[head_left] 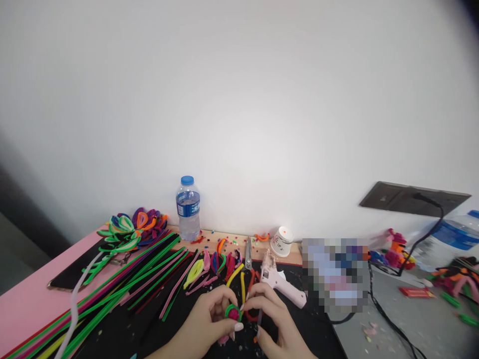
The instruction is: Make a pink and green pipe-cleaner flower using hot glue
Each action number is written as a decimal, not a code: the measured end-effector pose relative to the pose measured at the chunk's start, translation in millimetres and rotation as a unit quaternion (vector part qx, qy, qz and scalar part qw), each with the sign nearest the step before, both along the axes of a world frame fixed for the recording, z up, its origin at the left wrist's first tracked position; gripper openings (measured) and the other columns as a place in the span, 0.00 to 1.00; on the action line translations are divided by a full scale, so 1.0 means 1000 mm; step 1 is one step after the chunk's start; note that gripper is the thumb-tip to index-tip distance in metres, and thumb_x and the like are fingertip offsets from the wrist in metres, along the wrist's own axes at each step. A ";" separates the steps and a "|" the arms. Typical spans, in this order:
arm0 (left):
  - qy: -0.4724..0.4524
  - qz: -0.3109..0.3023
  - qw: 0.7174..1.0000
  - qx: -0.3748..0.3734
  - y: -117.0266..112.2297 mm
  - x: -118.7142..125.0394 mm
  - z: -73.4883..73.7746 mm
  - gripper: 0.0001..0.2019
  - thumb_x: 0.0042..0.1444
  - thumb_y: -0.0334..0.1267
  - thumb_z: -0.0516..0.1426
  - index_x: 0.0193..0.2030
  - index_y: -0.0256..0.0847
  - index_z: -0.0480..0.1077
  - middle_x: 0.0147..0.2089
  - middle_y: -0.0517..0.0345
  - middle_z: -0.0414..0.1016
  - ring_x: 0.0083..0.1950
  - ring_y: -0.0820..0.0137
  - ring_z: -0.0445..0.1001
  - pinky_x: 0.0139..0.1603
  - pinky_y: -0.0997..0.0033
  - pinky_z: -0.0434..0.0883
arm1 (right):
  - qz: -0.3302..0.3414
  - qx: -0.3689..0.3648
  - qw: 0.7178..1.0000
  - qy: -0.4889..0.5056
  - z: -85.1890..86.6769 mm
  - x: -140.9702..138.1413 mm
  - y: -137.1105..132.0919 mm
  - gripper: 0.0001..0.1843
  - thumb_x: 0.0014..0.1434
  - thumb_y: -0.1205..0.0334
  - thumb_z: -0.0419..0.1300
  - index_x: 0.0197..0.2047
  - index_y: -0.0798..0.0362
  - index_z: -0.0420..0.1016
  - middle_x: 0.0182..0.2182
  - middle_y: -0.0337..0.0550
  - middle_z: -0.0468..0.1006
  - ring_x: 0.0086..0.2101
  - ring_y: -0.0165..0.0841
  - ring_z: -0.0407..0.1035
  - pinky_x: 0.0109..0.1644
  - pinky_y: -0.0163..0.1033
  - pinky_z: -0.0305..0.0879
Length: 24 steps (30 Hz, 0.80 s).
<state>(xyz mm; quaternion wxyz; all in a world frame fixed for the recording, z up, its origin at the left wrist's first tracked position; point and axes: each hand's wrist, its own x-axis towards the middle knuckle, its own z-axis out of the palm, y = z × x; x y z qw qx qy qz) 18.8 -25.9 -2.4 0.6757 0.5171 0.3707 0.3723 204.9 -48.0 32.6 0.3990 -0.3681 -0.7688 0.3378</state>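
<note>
My left hand (209,319) pinches a small coiled pipe-cleaner disc (233,312), pink in the middle with a green ring around it. My right hand (271,316) is closed at the disc's right edge, fingertips touching the green ring. Both hands hover low over a black mat (123,334). Just beyond them lie red-handled scissors (249,264) and a pink glue gun (279,281). Short bent pipe-cleaner loops (209,267) in yellow, pink and red are scattered ahead of my fingers.
Long green, pink and black pipe cleaners (123,286) fan across the left. Looped flower shapes (130,229) sit behind them, near a water bottle (187,208) by the wall. A white tape roll (281,241), black cables (377,304) and more craft pieces (454,279) lie to the right.
</note>
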 end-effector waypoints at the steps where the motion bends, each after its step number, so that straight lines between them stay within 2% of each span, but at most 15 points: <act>1: 0.000 -0.001 1.000 0.000 0.000 0.000 0.000 0.09 0.43 0.27 0.61 0.29 0.40 0.65 0.18 0.69 0.68 0.17 0.77 0.65 0.18 0.78 0.62 | 0.000 0.002 1.000 0.000 0.000 0.000 0.000 0.18 0.49 0.74 0.53 0.42 0.50 0.71 0.40 0.46 0.66 0.40 0.37 0.67 0.42 0.40 0.65; 5: 0.005 0.002 1.000 -0.004 0.001 0.000 0.002 0.09 0.43 0.27 0.61 0.28 0.40 0.65 0.18 0.69 0.68 0.17 0.77 0.65 0.18 0.78 0.62 | 0.000 0.007 1.000 -0.007 -0.001 0.001 0.001 0.16 0.50 0.73 0.54 0.42 0.50 0.71 0.39 0.46 0.66 0.39 0.38 0.67 0.43 0.41 0.65; 14: -0.005 -0.002 1.000 0.003 0.002 -0.001 -0.001 0.09 0.43 0.27 0.61 0.29 0.40 0.65 0.18 0.69 0.68 0.16 0.77 0.63 0.18 0.78 0.62 | 0.001 0.020 1.000 -0.008 -0.002 0.002 0.000 0.18 0.50 0.73 0.53 0.44 0.49 0.71 0.40 0.45 0.66 0.40 0.37 0.67 0.45 0.41 0.65; 24: 0.009 0.001 1.000 -0.003 0.002 0.000 0.002 0.09 0.42 0.26 0.60 0.28 0.40 0.64 0.17 0.70 0.67 0.16 0.77 0.64 0.17 0.78 0.61 | 0.001 0.018 1.000 -0.002 -0.001 0.001 0.002 0.19 0.49 0.74 0.53 0.43 0.49 0.72 0.40 0.45 0.66 0.38 0.36 0.67 0.41 0.40 0.66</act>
